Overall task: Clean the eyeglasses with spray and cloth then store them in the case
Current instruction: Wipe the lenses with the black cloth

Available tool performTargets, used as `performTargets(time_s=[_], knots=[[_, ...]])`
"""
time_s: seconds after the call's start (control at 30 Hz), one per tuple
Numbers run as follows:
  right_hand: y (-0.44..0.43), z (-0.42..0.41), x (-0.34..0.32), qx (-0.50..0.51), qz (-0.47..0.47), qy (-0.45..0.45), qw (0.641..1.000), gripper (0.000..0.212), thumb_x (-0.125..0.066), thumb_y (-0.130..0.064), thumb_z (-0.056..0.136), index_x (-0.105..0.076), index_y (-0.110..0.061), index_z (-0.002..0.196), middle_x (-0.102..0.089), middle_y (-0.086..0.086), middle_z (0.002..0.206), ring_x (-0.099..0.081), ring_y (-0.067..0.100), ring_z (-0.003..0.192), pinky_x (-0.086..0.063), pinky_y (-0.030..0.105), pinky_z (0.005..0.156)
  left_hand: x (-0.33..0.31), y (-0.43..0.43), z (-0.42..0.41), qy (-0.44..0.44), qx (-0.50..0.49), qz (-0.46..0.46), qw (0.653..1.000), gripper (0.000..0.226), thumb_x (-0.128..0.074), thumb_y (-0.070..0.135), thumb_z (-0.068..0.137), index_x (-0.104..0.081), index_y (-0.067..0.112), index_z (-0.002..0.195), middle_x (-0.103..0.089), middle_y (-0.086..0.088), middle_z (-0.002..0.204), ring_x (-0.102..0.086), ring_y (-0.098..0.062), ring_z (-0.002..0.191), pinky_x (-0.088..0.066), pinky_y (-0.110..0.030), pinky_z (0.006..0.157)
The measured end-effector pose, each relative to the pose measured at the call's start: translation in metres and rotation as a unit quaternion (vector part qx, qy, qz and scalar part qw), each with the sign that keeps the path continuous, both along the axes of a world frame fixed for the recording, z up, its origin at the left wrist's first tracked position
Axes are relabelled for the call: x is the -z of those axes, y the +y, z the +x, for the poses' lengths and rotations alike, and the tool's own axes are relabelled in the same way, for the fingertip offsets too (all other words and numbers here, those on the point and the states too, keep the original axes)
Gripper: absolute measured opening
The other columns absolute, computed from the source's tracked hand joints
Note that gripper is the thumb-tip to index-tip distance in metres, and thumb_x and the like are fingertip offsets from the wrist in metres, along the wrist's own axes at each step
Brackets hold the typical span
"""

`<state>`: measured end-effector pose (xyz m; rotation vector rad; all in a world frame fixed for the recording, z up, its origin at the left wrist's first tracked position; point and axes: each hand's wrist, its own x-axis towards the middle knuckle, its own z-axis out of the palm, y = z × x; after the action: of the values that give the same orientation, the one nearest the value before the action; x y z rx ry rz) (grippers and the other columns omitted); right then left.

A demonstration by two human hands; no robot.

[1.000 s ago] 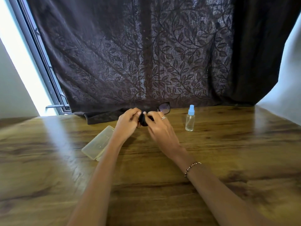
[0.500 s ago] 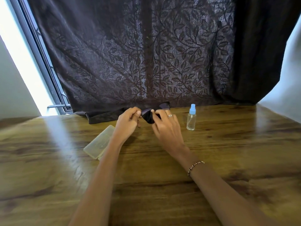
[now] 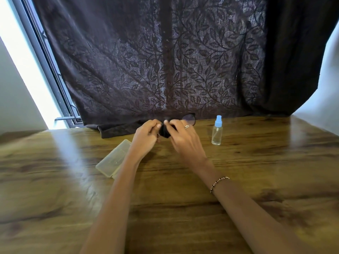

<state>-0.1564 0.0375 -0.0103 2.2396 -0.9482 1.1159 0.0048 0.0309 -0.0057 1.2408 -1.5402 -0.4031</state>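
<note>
Dark-framed eyeglasses [image 3: 189, 118] are held above the far middle of the wooden table [image 3: 256, 180]; only one lens shows past my fingers. My left hand [image 3: 145, 137] pinches the left side of the eyeglasses. My right hand [image 3: 183, 139], with a ring on it, presses a bunched black cloth [image 3: 164, 132] against the other lens. A small clear spray bottle [image 3: 217, 132] with a light blue top stands upright to the right of my hands. A translucent yellowish case [image 3: 113, 160] lies on the table under my left forearm, partly hidden by it.
A dark leaf-patterned curtain [image 3: 156, 70] hangs right behind the table, its hem resting on the far edge. A bright window with a grey frame [image 3: 45, 74] is at the left. A white wall is at the right.
My hands have stayed close together at the far middle of the table. The black cloth has shifted between my fingers over the lens, and one lens shows again above my right hand.
</note>
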Motion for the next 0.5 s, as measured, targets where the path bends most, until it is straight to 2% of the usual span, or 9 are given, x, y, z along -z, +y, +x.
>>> performTargets(time_s=[0.13,0.27,0.4,0.5], knots=[[-0.0001,-0.0074,0.0035,0.027,0.038,-0.041,0.998,0.042,-0.067,0.008,0.081,-0.059,0.006,0.122,-0.061,0.013,0.102,-0.059,0.029,0.089,-0.054,0.038,0.069,0.0004,0.0021,0.0004,0.011,-0.001,-0.001,1.0,0.029,-0.046,0.017,0.098,-0.061,0.036,0.082,-0.059,0.008,0.081,-0.057,-0.005,0.072,-0.055,-0.023,0.06],[0.0035,0.0016,0.0032,-0.014,0.015,-0.008,1.0,0.044,-0.069,0.006,0.08,-0.059,0.005,0.123,-0.061,0.012,0.104,-0.059,0.028,0.091,-0.053,0.035,0.072,-0.0006,0.0038,-0.0005,0.0,-0.002,0.0,1.0,0.036,-0.047,0.015,0.097,-0.061,0.043,0.078,-0.058,0.01,0.077,-0.057,-0.001,0.068,-0.058,-0.034,0.066],[-0.002,-0.005,-0.0024,0.011,0.039,-0.042,0.998,0.049,-0.07,0.01,0.078,-0.057,0.006,0.125,-0.058,0.012,0.105,-0.058,0.027,0.092,-0.054,0.033,0.069,-0.0016,0.0059,-0.0012,0.004,-0.001,-0.001,1.0,0.034,-0.047,0.017,0.098,-0.061,0.042,0.079,-0.057,0.019,0.073,-0.055,0.003,0.066,-0.06,-0.039,0.067],[0.0026,-0.0036,0.0051,-0.001,0.041,-0.041,0.998,0.051,-0.072,0.011,0.075,-0.059,0.004,0.124,-0.06,0.013,0.104,-0.06,0.029,0.09,-0.055,0.035,0.069,-0.0011,0.0062,-0.003,0.001,-0.013,0.0,1.0,0.032,-0.047,0.016,0.098,-0.059,0.038,0.078,-0.057,0.011,0.076,-0.058,-0.005,0.07,-0.058,-0.047,0.07]])
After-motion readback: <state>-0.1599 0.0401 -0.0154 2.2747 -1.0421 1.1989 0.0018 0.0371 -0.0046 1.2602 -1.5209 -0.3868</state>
